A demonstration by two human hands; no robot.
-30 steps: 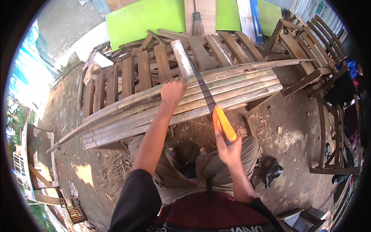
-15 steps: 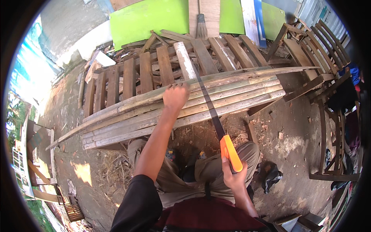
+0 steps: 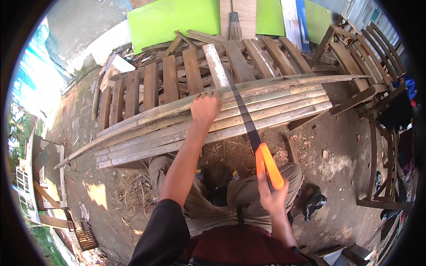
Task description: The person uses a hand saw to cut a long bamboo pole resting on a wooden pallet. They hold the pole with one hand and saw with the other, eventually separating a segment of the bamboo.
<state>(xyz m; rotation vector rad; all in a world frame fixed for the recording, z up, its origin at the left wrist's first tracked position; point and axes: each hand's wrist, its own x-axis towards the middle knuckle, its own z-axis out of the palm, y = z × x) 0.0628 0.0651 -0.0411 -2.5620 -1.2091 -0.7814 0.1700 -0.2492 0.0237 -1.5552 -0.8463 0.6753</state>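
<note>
The right hand (image 3: pixel 274 193) is wrapped tight around the orange handle of a saw (image 3: pixel 252 134). The left hand (image 3: pixel 206 106) is bunched up, with its fingers curled over a long pole (image 3: pixel 143 120). The saw's thin, flat, dark blade crosses that pole just to the right of the left hand. The pole is bent like a bow, brown and rough. On its near side lie straight, pale poles (image 3: pixel 153 142), round and bumpy, side by side.

Just past the bent pole, close to the saw's tip, is a row of flat brown wooden slats (image 3: pixel 169 80). One slat (image 3: pixel 215 64) has chipped white paint. Farther off, a broom (image 3: pixel 235 26) stands beside a smooth, bright green board (image 3: pixel 173 24). To the right, a crumpled black bag (image 3: pixel 313 204) lies on the dusty ground (image 3: pixel 337 177), near the right knee (image 3: pixel 290 175).
</note>
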